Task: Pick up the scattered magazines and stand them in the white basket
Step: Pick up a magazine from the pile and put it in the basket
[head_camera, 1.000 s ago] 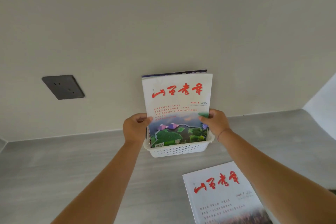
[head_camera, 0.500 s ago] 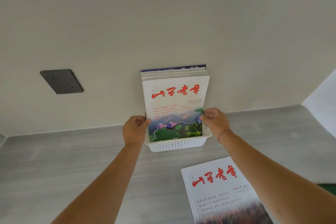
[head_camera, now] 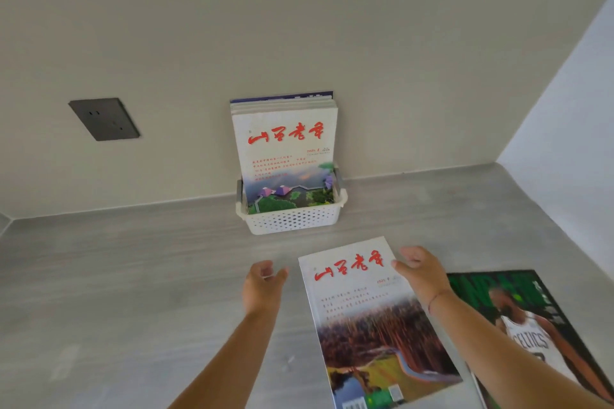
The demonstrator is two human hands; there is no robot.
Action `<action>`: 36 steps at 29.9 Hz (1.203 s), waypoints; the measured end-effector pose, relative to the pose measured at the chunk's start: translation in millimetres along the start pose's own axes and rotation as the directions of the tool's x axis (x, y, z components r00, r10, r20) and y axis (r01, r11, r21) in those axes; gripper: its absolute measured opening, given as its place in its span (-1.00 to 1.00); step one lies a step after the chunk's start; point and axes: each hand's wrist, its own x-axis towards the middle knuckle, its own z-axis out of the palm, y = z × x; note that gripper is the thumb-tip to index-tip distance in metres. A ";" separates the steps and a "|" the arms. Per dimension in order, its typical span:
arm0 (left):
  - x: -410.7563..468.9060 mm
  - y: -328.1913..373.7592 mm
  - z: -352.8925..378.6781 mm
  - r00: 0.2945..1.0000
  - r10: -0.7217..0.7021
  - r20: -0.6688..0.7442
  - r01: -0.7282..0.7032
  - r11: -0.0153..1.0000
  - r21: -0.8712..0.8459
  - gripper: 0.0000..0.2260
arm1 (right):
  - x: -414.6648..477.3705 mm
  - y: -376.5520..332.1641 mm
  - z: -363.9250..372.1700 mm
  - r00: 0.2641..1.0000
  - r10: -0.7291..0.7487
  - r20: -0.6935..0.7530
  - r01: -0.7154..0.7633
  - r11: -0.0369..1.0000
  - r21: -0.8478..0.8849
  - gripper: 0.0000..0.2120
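A white perforated basket (head_camera: 292, 219) stands against the back wall with several magazines upright in it; the front one (head_camera: 285, 156) has a white cover with red characters. A second white magazine with red characters (head_camera: 368, 319) lies flat on the grey counter in front of the basket. My right hand (head_camera: 420, 272) reaches over its top right corner, fingers loosely curved, thumb touching the edge. My left hand (head_camera: 262, 285) hovers just left of its top left corner, holding nothing. A dark green basketball magazine (head_camera: 518, 322) lies flat to the right, partly under my right forearm.
A dark wall socket (head_camera: 104, 119) sits on the back wall at the left. A white side wall (head_camera: 571, 129) closes the counter on the right. The grey counter (head_camera: 116, 292) stretches to the left of my arms.
Both hands let go of the magazine standing in the basket and drew back toward me, down to the flat white magazine. The view tilted down, bringing the green magazine into sight.
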 end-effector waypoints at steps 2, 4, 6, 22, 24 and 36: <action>-27.6 -15.5 13.9 0.997 -0.055 0.049 0.056 0.998 -0.020 -0.62 | -21.9 24.2 -13.2 0.999 0.036 -0.001 -0.036 0.999 0.000 -0.60; -55.2 -27.0 27.0 0.989 -0.104 0.105 0.109 0.993 -0.045 -0.61 | -43.0 45.9 -22.4 0.998 0.053 0.024 -0.053 0.999 0.008 -0.67; -81.2 -35.9 37.2 0.979 -0.122 0.164 0.134 0.989 -0.064 -0.67 | -61.3 63.7 -26.8 0.995 0.072 0.073 -0.072 0.997 0.006 -0.62; -118.3 -28.3 53.9 0.885 -0.192 0.424 0.337 0.892 -0.301 -0.73 | -93.8 86.4 -25.6 0.965 0.010 0.264 -0.036 0.995 0.093 -0.60; -120.0 -26.4 57.1 0.903 -0.163 0.398 0.284 0.920 -0.268 -0.80 | -91.8 87.8 -24.6 0.962 0.016 0.272 -0.046 0.993 0.107 -0.58; -96.3 13.3 28.8 0.859 0.012 0.511 0.096 0.978 -0.184 -0.91 | -45.2 61.6 -32.4 0.961 0.061 0.270 -0.153 0.929 0.336 -0.79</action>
